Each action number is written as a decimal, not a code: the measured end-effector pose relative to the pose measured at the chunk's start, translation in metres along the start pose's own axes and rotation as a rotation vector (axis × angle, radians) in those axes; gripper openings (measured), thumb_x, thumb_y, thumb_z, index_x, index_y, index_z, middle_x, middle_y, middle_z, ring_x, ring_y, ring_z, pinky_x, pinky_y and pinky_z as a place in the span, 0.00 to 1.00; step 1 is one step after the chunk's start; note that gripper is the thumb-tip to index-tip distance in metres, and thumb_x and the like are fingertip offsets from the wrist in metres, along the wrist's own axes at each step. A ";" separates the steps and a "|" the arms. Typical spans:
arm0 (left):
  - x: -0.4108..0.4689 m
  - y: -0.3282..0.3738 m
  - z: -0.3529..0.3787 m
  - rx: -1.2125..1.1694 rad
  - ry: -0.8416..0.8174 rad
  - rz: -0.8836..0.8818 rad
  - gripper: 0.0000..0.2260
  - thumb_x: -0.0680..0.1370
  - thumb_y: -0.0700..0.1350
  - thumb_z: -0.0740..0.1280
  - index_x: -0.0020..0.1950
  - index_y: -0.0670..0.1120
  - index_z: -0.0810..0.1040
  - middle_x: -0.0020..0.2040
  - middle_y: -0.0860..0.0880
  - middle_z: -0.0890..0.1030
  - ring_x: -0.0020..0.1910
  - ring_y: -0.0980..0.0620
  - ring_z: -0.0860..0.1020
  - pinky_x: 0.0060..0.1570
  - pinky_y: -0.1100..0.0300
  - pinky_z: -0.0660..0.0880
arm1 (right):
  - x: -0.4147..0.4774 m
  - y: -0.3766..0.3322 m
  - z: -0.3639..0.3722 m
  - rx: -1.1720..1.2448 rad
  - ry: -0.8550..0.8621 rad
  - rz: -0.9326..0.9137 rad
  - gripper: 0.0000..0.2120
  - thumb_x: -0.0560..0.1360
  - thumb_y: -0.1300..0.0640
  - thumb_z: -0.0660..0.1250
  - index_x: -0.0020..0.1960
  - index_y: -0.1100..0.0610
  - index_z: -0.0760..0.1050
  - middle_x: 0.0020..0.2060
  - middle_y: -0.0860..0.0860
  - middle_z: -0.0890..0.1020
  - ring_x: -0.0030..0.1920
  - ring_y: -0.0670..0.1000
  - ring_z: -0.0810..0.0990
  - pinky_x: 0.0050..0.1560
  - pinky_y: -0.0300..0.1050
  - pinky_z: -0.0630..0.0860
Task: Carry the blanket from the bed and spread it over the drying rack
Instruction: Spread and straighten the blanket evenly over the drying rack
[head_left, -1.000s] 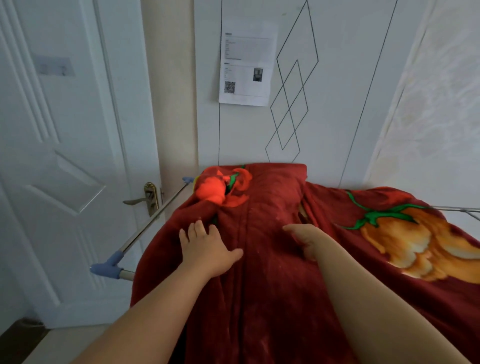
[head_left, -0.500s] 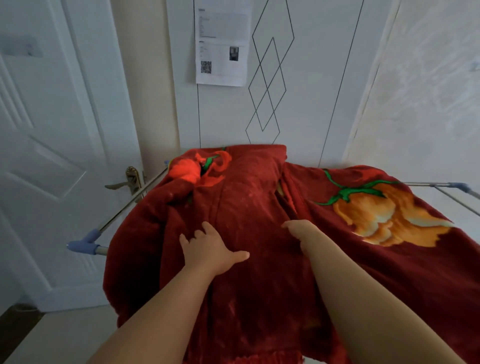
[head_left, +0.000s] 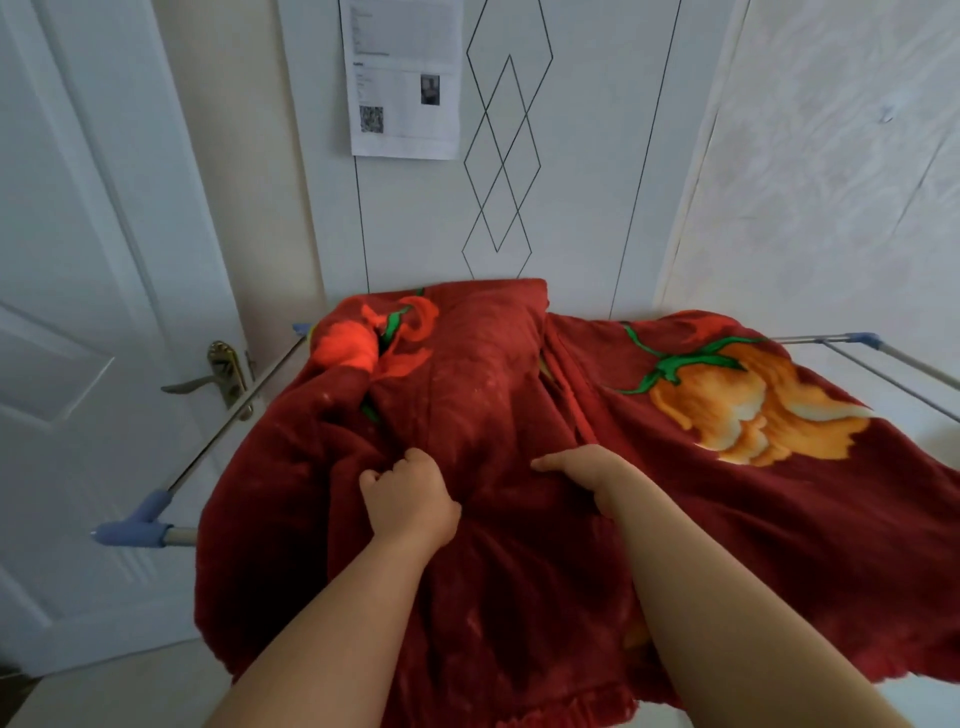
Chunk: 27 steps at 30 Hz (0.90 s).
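A dark red blanket (head_left: 519, 571) with orange flowers lies draped over the metal drying rack (head_left: 223, 426), bunched in folds along its middle and left. Its near edge hangs down toward me. My left hand (head_left: 408, 496) has its fingers curled into a fold of the blanket at the centre. My right hand (head_left: 587, 467) rests beside it, fingers tucked into another fold. Only the rack's left rail with blue corner pieces and its far right corner (head_left: 862, 340) show; the blanket hides the remainder.
A white door (head_left: 78, 312) with a brass handle (head_left: 223, 371) stands close to the rack's left side. White wardrobe panels (head_left: 571, 182) with a taped paper sheet (head_left: 405, 78) are just behind the rack. Pale floor shows at the lower left.
My left hand went from lying flat with fingers spread to curling its fingers into the blanket. Both hands drew back toward me, and the view shifted left and downward.
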<state>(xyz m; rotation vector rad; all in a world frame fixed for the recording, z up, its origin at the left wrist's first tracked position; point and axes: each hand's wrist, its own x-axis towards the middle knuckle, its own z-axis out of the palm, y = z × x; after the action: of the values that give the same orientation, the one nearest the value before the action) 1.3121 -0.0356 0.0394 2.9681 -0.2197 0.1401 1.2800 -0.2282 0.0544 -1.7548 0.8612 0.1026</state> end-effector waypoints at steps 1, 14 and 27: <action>0.002 -0.002 -0.002 -0.033 -0.005 -0.007 0.22 0.73 0.55 0.69 0.60 0.45 0.70 0.58 0.47 0.80 0.58 0.47 0.78 0.62 0.52 0.63 | -0.002 -0.002 0.005 0.024 -0.006 -0.004 0.28 0.70 0.57 0.75 0.66 0.65 0.73 0.59 0.61 0.80 0.57 0.60 0.80 0.57 0.52 0.77; 0.029 -0.091 -0.094 -0.226 0.156 -0.022 0.13 0.74 0.43 0.64 0.58 0.46 0.70 0.60 0.44 0.77 0.60 0.39 0.76 0.56 0.48 0.72 | -0.058 -0.073 0.095 0.319 -0.221 -0.060 0.06 0.74 0.62 0.68 0.50 0.63 0.77 0.48 0.61 0.84 0.37 0.56 0.80 0.41 0.47 0.78; 0.026 -0.197 -0.108 -0.111 -0.125 -0.072 0.54 0.63 0.69 0.71 0.79 0.49 0.48 0.77 0.41 0.56 0.76 0.39 0.57 0.73 0.39 0.56 | -0.088 -0.092 0.208 0.287 -0.318 -0.061 0.13 0.74 0.62 0.64 0.56 0.63 0.80 0.50 0.62 0.84 0.39 0.58 0.81 0.53 0.54 0.78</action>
<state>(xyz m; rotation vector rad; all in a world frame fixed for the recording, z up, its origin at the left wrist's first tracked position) 1.3590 0.1711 0.1182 2.8719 -0.1310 -0.0648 1.3415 0.0045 0.0918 -1.4450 0.5600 0.2013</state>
